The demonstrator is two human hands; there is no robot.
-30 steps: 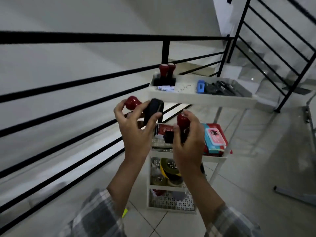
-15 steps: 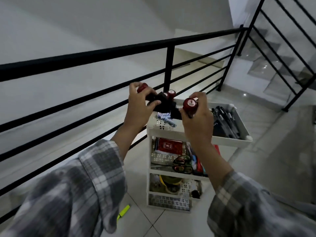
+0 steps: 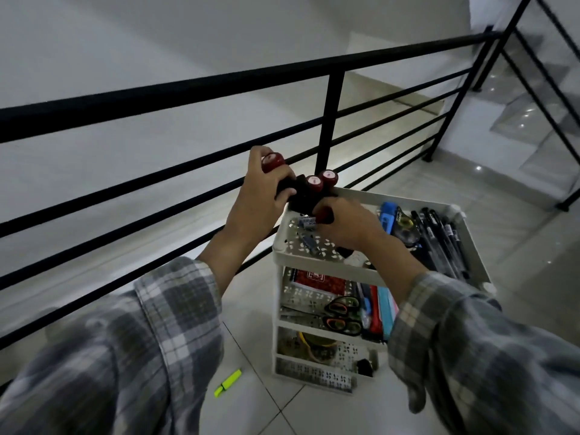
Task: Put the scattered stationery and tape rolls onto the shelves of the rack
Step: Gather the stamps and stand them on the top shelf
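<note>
Step in hand: setting stamps on the top shelf [image 3: 317,266] of the rack [image 3: 314,376], at its 11 o'clock corner, where 2 standing stamps [image 3: 314,183] were already parked w/ red knobs up.

L hand [image 3: 260,199] gripped the L stamp [image 3: 273,161], fingers wrapped round its black body, knob clear above the thumb. It was off the shelf, just beside the standing pair at their 9 o'clock. Long axis ran approx 5 to 11 o'clock in frame, knob end toward 11, so near upright w/ a slight lean.

R hand [image 3: 348,224] was down on the shelf, fingers curled over the R stamp [image 3: 323,215]. Only a bit of red and black showed btw the fingers, so its axis couldn't be told. It sat at 5 o'clock of the standing pair, touching or nearly so.

Next move, prob: let go w/ R once its stamp stands base-down, then bring the L stamp in over the rim and lower it base-first beside the others. Space in that corner looked tight, so a bump could topple the pair.

Pens [image 3: 439,237] filled the 3 o'clock side of the shelf. A highlighter [image 3: 228,383] lay on the floor at 8 o'clock of the rack base, not yet shelved.
</note>
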